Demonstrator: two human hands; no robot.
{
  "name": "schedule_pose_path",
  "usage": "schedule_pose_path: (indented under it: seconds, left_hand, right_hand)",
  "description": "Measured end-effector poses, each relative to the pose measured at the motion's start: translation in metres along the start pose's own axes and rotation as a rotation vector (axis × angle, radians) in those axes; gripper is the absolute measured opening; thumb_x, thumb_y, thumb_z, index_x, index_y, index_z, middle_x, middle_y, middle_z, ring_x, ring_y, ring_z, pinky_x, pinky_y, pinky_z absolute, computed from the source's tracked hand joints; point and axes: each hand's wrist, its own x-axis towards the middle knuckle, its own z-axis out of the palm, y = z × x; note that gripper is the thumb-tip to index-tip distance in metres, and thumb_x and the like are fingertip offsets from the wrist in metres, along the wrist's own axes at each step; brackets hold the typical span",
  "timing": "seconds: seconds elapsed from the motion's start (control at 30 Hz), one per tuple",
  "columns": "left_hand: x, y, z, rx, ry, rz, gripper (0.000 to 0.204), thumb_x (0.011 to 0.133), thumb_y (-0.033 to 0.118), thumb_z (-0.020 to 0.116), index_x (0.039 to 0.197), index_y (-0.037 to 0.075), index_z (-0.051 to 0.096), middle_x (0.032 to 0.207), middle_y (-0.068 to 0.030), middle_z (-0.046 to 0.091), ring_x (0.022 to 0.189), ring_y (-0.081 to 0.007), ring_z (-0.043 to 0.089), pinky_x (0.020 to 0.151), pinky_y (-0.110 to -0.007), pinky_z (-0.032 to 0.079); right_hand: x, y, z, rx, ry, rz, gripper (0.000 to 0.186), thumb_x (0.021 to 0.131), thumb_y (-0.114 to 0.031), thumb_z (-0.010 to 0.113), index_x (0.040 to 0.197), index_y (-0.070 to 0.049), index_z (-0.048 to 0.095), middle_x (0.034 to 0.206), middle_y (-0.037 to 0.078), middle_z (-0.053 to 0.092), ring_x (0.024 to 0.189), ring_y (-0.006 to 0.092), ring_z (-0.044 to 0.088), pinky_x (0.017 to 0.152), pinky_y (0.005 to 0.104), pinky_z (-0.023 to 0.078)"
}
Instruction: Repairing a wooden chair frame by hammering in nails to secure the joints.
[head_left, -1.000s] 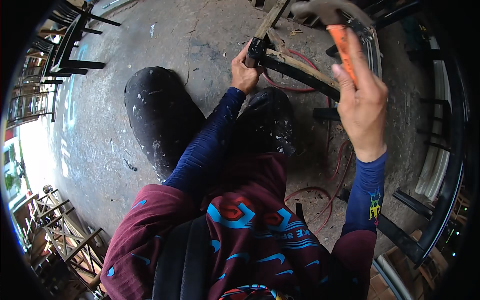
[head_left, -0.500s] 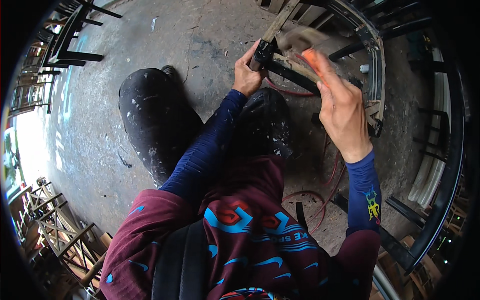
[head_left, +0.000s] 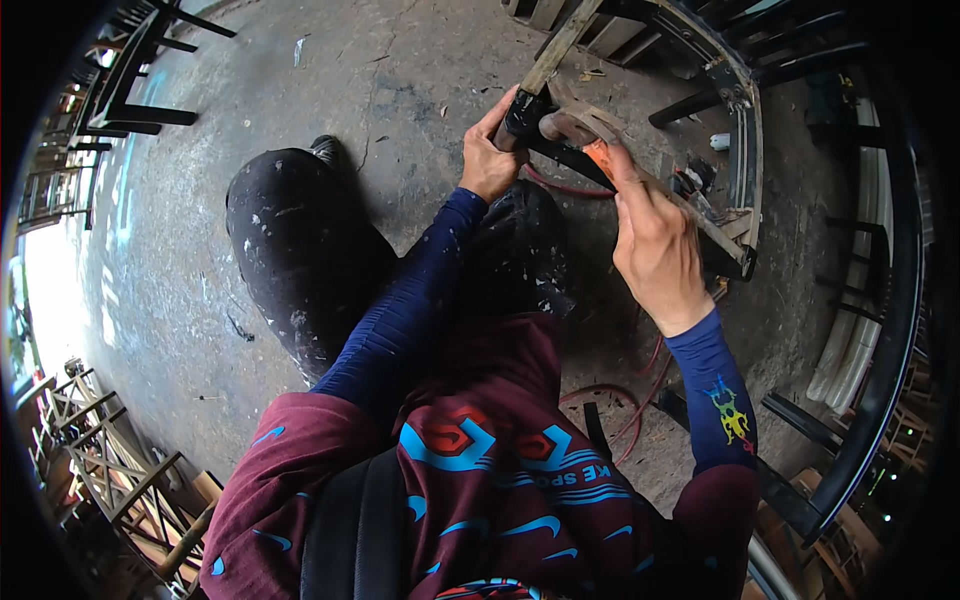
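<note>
My left hand (head_left: 490, 153) is wrapped round a black corner leg of a wooden furniture frame (head_left: 560, 50), perhaps a chair or stool, with bare wood along its rails. In my right hand (head_left: 662, 245) is a hammer (head_left: 598, 156) with an orange grip, my fingers closed on its handle. The hammer's head is smeared by motion and lies just right of the corner held by my left hand. Whether it touches the wood I cannot tell.
A red hose (head_left: 640, 415) curls over the concrete floor (head_left: 190, 300). Black chair-like frames (head_left: 140, 115) stand at the upper left. Wooden latticed pieces (head_left: 110, 470) are stacked lower left. Long black furniture parts (head_left: 870, 420) curve along the right, beside pale tubes (head_left: 848, 345).
My right hand has swung the hammer left and down, bringing its head close to the frame's corner. My left hand keeps its hold on the leg.
</note>
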Motion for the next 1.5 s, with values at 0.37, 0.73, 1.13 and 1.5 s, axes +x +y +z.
schedule_pose_path:
  seconds: [0.37, 0.73, 1.13, 1.5]
  left_hand:
    - [0.009, 0.000, 0.001, 0.045, 0.005, 0.026, 0.077, 0.067, -0.011, 0.055, 0.142, 0.008, 0.056, 0.122, -0.0018, 0.067, 0.112, -0.0111, 0.057, 0.098, -0.027, 0.044]
    - [0.002, -0.006, 0.001, -0.108, 0.012, -0.066, 0.078, 0.067, -0.012, 0.056, 0.143, 0.008, 0.055, 0.124, -0.0026, 0.067, 0.114, -0.0119, 0.058, 0.100, -0.027, 0.044]
    - [0.001, -0.020, -0.002, 0.097, 0.019, -0.039, 0.076, 0.067, -0.005, 0.064, 0.142, 0.006, 0.055, 0.115, -0.0043, 0.069, 0.105, -0.0126, 0.061, 0.096, -0.027, 0.046]
    - [0.006, -0.035, -0.008, 0.184, 0.041, 0.068, 0.031, 0.069, 0.001, 0.071, 0.099, 0.001, 0.063, 0.091, -0.0040, 0.066, 0.081, -0.0173, 0.061, 0.074, -0.032, 0.052]
  right_hand:
    - [0.017, 0.014, -0.027, 0.039, -0.072, -0.009, 0.054, 0.091, 0.003, 0.057, 0.144, -0.005, 0.049, 0.088, 0.025, 0.067, 0.079, 0.0421, 0.068, 0.070, 0.0511, 0.052]
    - [0.056, 0.021, 0.016, -0.036, 0.016, 0.009, 0.054, 0.092, 0.002, 0.058, 0.145, -0.007, 0.050, 0.106, 0.028, 0.068, 0.088, 0.0417, 0.069, 0.075, 0.0438, 0.053]
    - [-0.153, 0.032, 0.072, 0.274, 0.434, 0.260, 0.021, 0.098, -0.008, 0.057, 0.117, 0.002, 0.056, 0.080, 0.012, 0.059, 0.065, 0.0213, 0.057, 0.059, 0.0337, 0.047]
    - [-0.328, 0.112, 0.320, 0.395, -0.094, 1.215, 0.039, 0.096, -0.037, 0.054, 0.110, -0.003, 0.068, 0.100, 0.024, 0.070, 0.099, 0.0432, 0.066, 0.083, 0.0516, 0.050]
